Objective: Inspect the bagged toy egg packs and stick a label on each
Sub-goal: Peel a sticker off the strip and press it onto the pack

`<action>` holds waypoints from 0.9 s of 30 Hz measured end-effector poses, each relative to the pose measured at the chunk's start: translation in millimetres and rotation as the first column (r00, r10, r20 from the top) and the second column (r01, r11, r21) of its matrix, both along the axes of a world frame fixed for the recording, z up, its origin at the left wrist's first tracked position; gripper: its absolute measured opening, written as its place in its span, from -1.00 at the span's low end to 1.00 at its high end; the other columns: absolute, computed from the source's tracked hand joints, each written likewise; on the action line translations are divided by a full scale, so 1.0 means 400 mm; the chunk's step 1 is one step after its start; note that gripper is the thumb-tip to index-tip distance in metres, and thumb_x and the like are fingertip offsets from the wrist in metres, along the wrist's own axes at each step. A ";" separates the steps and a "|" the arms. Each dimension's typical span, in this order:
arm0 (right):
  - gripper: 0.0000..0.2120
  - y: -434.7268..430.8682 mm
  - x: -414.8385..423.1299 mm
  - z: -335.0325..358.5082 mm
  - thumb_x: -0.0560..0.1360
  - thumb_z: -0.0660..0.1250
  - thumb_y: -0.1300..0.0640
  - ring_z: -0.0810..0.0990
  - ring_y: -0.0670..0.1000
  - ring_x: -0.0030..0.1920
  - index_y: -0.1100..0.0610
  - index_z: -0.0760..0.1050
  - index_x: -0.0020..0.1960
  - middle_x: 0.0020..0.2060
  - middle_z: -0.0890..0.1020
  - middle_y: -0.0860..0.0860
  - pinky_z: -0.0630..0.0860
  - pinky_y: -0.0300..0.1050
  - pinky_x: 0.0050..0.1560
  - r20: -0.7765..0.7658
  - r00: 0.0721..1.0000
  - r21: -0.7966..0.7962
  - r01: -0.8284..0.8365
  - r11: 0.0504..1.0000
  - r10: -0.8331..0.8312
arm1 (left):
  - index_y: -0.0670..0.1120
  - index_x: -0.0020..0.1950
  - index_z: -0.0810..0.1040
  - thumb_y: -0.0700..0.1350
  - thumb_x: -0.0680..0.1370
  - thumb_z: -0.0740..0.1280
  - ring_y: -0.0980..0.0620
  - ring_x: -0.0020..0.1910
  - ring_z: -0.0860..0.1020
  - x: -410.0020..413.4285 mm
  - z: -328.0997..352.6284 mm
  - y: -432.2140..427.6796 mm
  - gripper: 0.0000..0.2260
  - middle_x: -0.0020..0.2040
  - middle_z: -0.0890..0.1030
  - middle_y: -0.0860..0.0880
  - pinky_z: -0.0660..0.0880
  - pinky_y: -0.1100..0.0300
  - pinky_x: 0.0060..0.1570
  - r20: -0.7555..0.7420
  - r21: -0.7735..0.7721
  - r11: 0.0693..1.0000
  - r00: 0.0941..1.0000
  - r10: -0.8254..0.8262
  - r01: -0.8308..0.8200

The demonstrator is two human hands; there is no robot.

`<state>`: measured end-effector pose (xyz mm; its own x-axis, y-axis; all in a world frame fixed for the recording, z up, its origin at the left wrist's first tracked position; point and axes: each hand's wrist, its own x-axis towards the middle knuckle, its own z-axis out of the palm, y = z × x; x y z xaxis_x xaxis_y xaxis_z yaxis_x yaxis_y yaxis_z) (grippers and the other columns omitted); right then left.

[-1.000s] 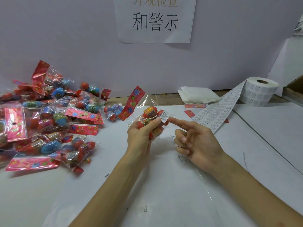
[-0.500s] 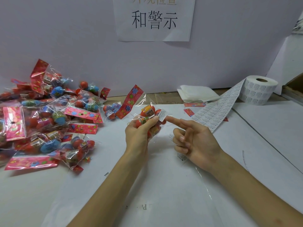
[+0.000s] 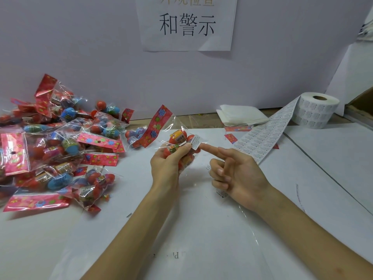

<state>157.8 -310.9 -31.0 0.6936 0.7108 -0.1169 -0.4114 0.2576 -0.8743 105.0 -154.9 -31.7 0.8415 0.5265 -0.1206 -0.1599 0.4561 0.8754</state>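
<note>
My left hand [image 3: 169, 164] grips a clear bagged toy egg pack [image 3: 178, 136] with a red flowered header, held above the white table. A small white warning label [image 3: 195, 142] sits on the bag's right side. My right hand [image 3: 240, 174] points its straight index finger at the label, and the fingertip touches the label's lower edge. Its other fingers are curled and hold nothing that I can see. A large heap of bagged egg packs [image 3: 60, 142] lies at the left.
A label roll [image 3: 316, 111] stands at the back right, its strip [image 3: 266, 132] trailing toward my right hand. Folded white cloths [image 3: 240, 117] lie behind. A clear backing strip with labels [image 3: 222, 194] shows under my right hand. A paper sign [image 3: 186, 23] hangs on the wall.
Both hands have drifted slightly left together. My right index fingertip stays against the label on the pack.
</note>
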 end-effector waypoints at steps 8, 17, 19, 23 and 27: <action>-0.60 0.002 -0.005 0.006 0.49 0.28 0.03 0.09 -0.02 -0.41 0.03 0.65 0.28 -0.41 0.35 0.03 0.13 -0.18 -0.43 0.113 0.993 -0.081 0.030 0.996 -0.021 | -0.07 0.11 0.64 -0.21 0.52 0.50 0.05 -0.11 0.74 0.002 -0.003 0.003 -0.81 -0.08 0.77 -0.02 0.61 0.32 -0.20 -0.030 0.030 0.999 0.999 0.030 -0.029; -0.62 0.000 -0.009 0.011 0.66 0.21 0.27 0.28 -0.06 -0.47 -0.11 0.66 0.23 -0.46 0.48 0.06 0.26 -0.24 -0.44 0.537 0.836 -0.269 0.301 0.915 -0.117 | -0.17 0.26 0.63 -0.22 0.52 0.50 -0.15 0.08 0.71 0.007 -0.010 0.003 -0.68 0.06 0.73 -0.15 0.64 0.05 0.14 -0.053 0.142 0.989 0.997 0.059 -0.051; -0.58 0.002 -0.008 0.006 0.66 0.21 0.27 0.33 -0.07 -0.44 -0.22 0.62 0.20 -0.48 0.50 0.02 0.32 -0.28 -0.39 0.658 0.746 -0.293 0.383 0.876 -0.106 | -0.18 0.31 0.60 -0.21 0.52 0.50 -0.15 0.09 0.70 0.008 -0.008 0.002 -0.64 0.10 0.72 -0.17 0.62 0.01 0.19 -0.066 0.148 0.988 0.996 0.060 -0.050; -0.55 0.002 -0.004 -0.005 0.65 0.22 0.26 0.36 -0.05 -0.40 -0.31 0.58 0.19 -0.49 0.51 -0.04 0.38 -0.26 -0.31 0.732 0.675 -0.295 0.432 0.852 -0.089 | -0.18 0.34 0.58 -0.19 0.52 0.50 -0.15 0.12 0.69 0.009 -0.006 0.002 -0.61 0.14 0.71 -0.16 0.61 0.01 0.21 -0.071 0.149 0.988 0.996 0.063 -0.052; -0.55 0.001 -0.003 -0.007 0.65 0.21 0.29 0.39 -0.13 -0.42 -0.26 0.59 0.19 -0.48 0.51 -0.02 0.39 -0.29 -0.30 0.753 0.649 -0.267 0.457 0.849 -0.112 | -0.16 0.35 0.57 -0.18 0.52 0.51 -0.15 0.15 0.68 0.011 0.000 0.000 -0.59 0.16 0.70 -0.16 0.59 -0.02 0.27 -0.087 0.133 0.990 0.994 0.060 -0.048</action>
